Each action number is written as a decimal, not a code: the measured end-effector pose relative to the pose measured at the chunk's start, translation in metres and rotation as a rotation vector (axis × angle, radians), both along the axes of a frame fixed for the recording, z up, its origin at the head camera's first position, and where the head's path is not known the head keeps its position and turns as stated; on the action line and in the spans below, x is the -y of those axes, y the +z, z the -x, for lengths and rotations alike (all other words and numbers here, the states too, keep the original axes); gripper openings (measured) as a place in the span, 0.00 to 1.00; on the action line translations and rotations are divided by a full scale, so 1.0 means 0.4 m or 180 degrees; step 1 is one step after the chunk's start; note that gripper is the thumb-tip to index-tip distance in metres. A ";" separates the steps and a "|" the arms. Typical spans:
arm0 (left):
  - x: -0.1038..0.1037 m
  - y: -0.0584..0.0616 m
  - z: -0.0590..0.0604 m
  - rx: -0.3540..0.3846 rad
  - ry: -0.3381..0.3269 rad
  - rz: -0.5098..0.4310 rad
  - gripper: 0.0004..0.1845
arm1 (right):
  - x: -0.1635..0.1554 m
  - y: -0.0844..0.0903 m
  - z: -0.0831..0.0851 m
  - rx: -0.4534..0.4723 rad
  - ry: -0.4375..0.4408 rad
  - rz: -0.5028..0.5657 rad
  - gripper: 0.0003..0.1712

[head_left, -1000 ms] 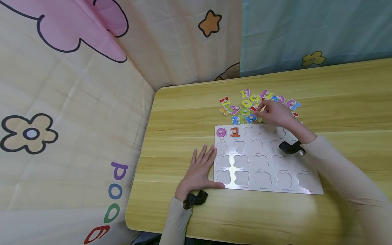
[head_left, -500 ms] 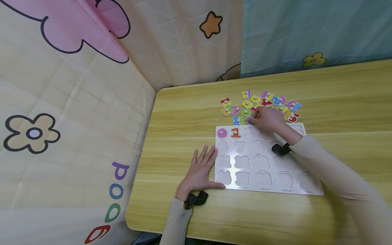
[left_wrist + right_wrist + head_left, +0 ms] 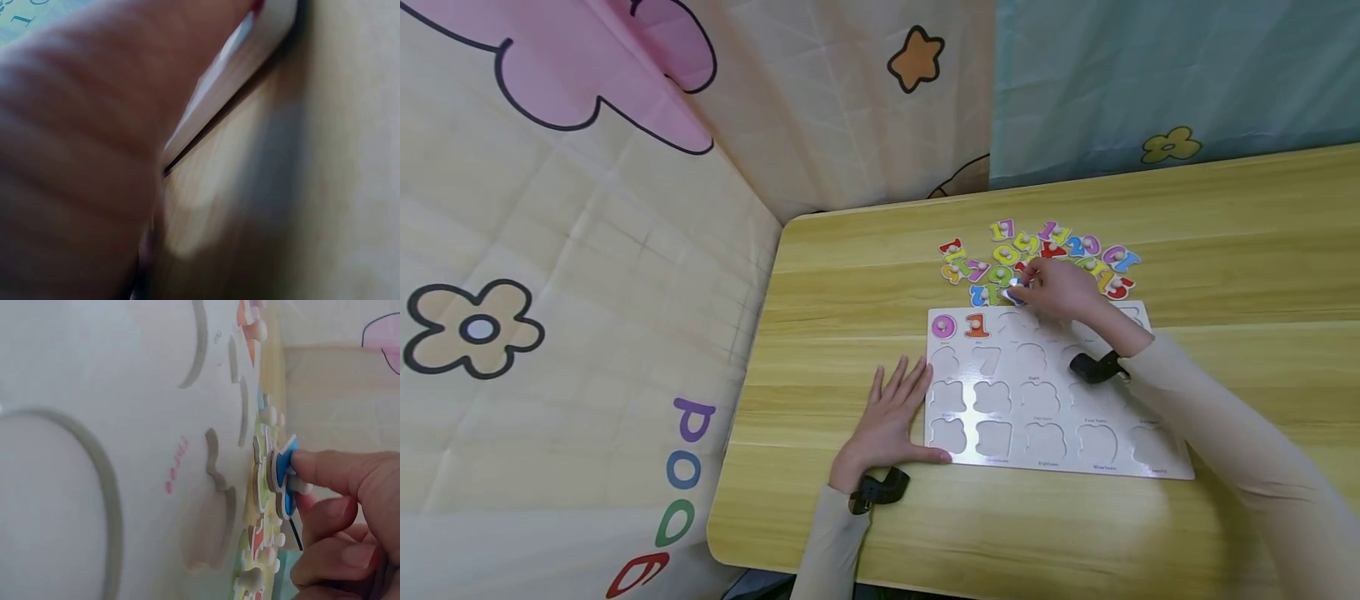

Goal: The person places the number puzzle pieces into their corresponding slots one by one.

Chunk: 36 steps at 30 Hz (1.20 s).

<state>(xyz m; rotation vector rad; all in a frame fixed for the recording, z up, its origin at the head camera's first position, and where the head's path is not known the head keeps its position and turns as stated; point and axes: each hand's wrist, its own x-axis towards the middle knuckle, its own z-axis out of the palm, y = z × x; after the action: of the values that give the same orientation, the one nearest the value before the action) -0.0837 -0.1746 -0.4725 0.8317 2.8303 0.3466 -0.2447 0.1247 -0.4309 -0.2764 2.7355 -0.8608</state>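
In the head view my left hand (image 3: pixel 887 425) lies with spread fingers along the left edge of a white number puzzle board (image 3: pixel 1012 417), thumb over its lower left corner. At the board's far edge, my right hand (image 3: pixel 1063 287) pinches a blue number puzzle piece. The right wrist view shows that blue piece (image 3: pixel 283 465) tilted, with thumb and finger at its pale knob; which number it is I cannot tell. A pink 0 (image 3: pixel 943 326) and an orange 1 (image 3: pixel 977 326) sit in the board's top row.
Several coloured number pieces with knobs, among them a 17 (image 3: pixel 1002 230) and a red 5 (image 3: pixel 1120 288), lie loosely behind the board on the wooden table (image 3: pixel 820 333). Printed curtains (image 3: pixel 850 108) hang along the table's back and left side.
My right hand has moved a little left and nearer the board, and the blue piece now shows lifted and tilted in its pinch. My left hand has stayed in place.
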 end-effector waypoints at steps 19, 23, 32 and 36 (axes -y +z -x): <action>0.001 -0.003 0.002 0.0029 0.0010 -0.0062 0.67 | -0.008 -0.008 -0.015 0.0387 0.0950 0.0169 0.11; 0.000 -0.002 0.001 0.0025 0.0007 -0.0062 0.67 | -0.004 -0.010 -0.020 0.0378 0.0890 0.0173 0.12; -0.001 -0.002 0.000 0.0008 0.0008 -0.0071 0.67 | 0.005 -0.014 -0.034 0.0375 0.0743 0.0117 0.14; 0.000 -0.003 -0.001 0.0002 0.0019 -0.0034 0.68 | 0.006 -0.018 -0.040 0.0390 0.0647 0.0189 0.15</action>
<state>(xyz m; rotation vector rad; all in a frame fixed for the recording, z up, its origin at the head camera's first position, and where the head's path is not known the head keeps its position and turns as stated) -0.0834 -0.1746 -0.4736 0.8251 2.8334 0.3630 -0.2288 0.1223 -0.4381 -0.4873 2.5197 -0.8728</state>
